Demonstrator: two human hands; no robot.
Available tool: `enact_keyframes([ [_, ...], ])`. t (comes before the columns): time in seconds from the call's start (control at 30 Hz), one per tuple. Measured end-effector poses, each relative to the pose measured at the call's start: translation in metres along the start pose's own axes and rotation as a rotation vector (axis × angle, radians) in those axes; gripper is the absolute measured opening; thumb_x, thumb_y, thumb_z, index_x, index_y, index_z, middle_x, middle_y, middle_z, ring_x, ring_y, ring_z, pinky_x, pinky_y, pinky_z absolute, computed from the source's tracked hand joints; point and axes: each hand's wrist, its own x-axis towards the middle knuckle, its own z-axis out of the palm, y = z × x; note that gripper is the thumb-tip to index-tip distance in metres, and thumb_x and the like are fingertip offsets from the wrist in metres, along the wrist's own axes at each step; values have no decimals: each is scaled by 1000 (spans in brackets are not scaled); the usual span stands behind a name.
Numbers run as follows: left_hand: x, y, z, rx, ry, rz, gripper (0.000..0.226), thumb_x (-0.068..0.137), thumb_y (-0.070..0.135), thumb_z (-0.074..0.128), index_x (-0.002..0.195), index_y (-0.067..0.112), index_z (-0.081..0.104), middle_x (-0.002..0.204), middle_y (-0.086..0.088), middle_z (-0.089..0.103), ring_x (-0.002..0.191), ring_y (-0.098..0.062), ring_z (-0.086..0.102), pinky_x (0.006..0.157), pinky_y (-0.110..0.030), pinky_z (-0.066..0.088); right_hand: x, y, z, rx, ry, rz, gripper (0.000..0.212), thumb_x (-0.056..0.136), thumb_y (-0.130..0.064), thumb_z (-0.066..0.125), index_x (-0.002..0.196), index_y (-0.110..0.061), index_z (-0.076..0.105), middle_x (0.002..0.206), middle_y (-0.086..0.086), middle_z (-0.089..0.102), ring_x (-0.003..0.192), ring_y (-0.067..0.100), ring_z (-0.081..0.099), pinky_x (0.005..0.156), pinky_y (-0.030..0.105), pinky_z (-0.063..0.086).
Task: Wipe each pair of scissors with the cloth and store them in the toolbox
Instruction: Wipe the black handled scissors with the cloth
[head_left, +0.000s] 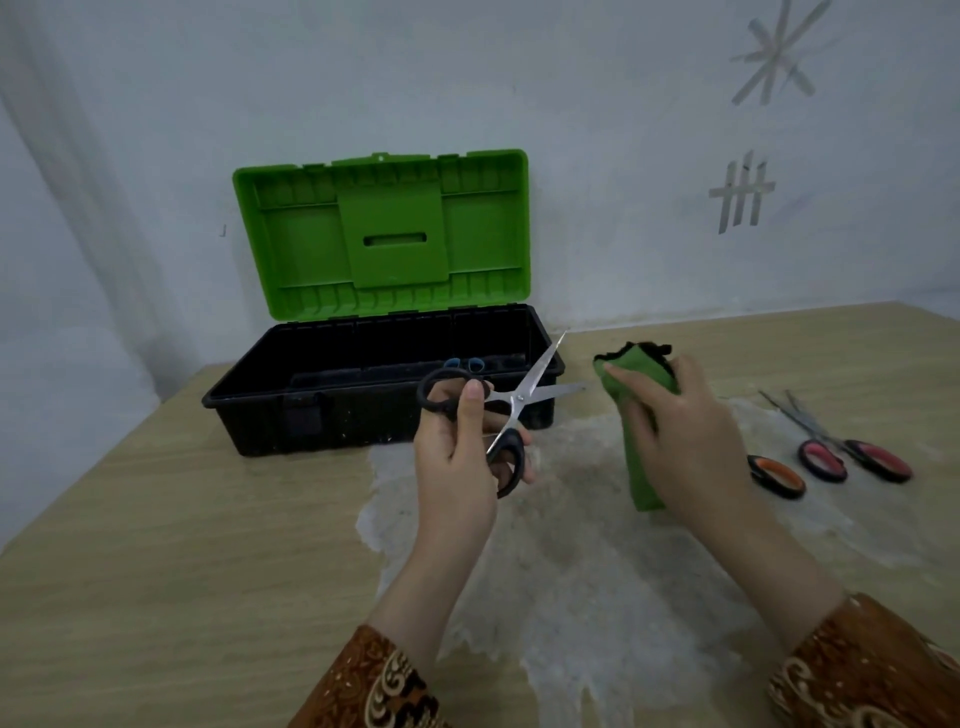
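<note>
My left hand (457, 462) holds black-handled scissors (511, 410) by the handles, blades spread open and pointing up and right in front of the toolbox. My right hand (691, 436) grips a folded green cloth (641, 415) just right of the blade tips, not touching them. The black toolbox (249, 400) stands open with its green lid (384, 234) upright; blue scissor handles (465, 364) show inside it. On the table to the right lie red-handled scissors (841, 452) and an orange-and-black handle (776, 475) of another pair, partly hidden behind my right hand.
The wooden table (182, 545) carries a worn whitish patch (571, 545) under my hands. A pale wall rises right behind the toolbox, with tape marks (743, 195) on it. The table's left edge runs diagonally near the toolbox.
</note>
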Motion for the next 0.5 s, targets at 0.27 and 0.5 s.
enact_keyframes([
  [0.27,-4,-9,0,74,21,2,21,102,26,41,99,9,53,80,-24,62,58,-29,62,51,-36,52,-8,-39,-7,190,15,-266,40,92,-34,48,128,-22,60,117,16,51,79,15,53,64,15,46],
  [0.5,-6,-10,4,89,-82,9,16,102,20,40,94,8,48,75,-37,49,51,-22,57,39,-31,47,-8,-33,2,-52,-48,-274,37,92,-29,47,126,-25,61,101,14,60,54,25,57,42,26,43],
])
